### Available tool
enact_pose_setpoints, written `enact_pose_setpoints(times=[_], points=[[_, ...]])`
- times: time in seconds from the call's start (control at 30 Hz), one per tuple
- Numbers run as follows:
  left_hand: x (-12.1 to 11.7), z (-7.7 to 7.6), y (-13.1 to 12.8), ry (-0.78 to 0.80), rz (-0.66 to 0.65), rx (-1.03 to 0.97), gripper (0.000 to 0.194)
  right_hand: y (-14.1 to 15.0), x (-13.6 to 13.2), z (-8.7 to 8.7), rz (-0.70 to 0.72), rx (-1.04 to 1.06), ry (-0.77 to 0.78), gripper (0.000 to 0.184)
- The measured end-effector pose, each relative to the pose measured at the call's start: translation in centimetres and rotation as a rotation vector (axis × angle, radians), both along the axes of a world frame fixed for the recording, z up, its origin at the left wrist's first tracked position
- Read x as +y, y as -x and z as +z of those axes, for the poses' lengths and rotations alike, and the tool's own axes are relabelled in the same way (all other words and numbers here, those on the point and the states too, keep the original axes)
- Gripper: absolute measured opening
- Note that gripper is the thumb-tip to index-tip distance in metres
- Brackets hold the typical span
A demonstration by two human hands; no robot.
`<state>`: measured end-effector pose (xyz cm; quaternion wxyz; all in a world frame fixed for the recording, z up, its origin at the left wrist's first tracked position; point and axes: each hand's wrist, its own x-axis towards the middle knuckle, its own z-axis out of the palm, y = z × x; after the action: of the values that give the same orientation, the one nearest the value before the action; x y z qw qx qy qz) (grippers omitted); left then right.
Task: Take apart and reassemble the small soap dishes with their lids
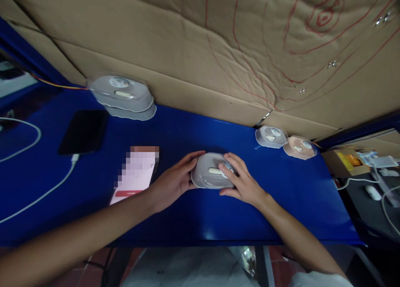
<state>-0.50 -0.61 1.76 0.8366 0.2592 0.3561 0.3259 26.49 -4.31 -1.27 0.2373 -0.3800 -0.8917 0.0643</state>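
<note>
I have the left hand (178, 179) and right hand (246, 182) grasping opposite ends of a lidded box (204, 178), about midway between the front and back edges of the table (212, 220); I cannot tell whether it touches the surface. A grey container (270, 138) and a pink container (298, 148) sit near the back right corner.
</note>
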Motion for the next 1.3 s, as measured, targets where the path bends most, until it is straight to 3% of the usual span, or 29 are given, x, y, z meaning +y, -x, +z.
enact_pose_setpoints(times=[0.3, 0.47, 0.53, 0.67, 0.77, 0.87, 0.97, 1.17, 1.23, 1.3], points=[[-0.1, 0.4, -0.1, -0.172, -0.048, 0.143, 0.046, 0.3, -0.2, 1.5, -0.026, 0.044, 0.087, 0.084], [-0.2, 0.1, 0.1, -0.505, -0.044, 0.431, 0.042, -0.2, 0.5, 1.7, -0.034, 0.030, 0.025, 0.073], [-0.4, -0.1, 0.1, -0.604, -0.074, 0.466, 0.038, -1.0, 1.6, 1.2, -0.081, 0.011, 0.006, 0.069], [-0.9, -0.2, 0.2, -0.642, -0.167, 0.479, 0.038, -3.2, 5.4, 0.3, -0.156, -0.045, 0.004, 0.063], [-0.8, -0.1, 0.4, -0.686, -0.178, 0.518, 0.036, -4.2, 8.1, 0.5, -0.239, -0.134, -0.022, 0.061], [-0.5, -0.1, 0.5, -0.742, -0.159, 0.567, 0.034, -4.7, 9.2, 1.2, -0.359, -0.221, -0.054, 0.067], [-0.4, -0.1, 0.4, -0.776, -0.166, 0.586, 0.032, -6.1, 8.3, 1.6, -0.435, -0.245, -0.085, 0.070], [-0.7, -1.2, 0.5, -0.810, -0.227, 0.602, 0.030, -13.0, 4.2, 0.9, -0.749, -0.199, -0.156, 0.062], [-0.7, -1.6, 0.4, -0.839, -0.220, 0.621, 0.029, -13.7, 3.1, 1.0, -0.751, -0.191, -0.141, 0.065], [-0.7, -1.7, 0.4, -0.889, -0.206, 0.655, 0.029, -12.7, 2.3, 1.7, -0.687, -0.211, -0.114, 0.063]])
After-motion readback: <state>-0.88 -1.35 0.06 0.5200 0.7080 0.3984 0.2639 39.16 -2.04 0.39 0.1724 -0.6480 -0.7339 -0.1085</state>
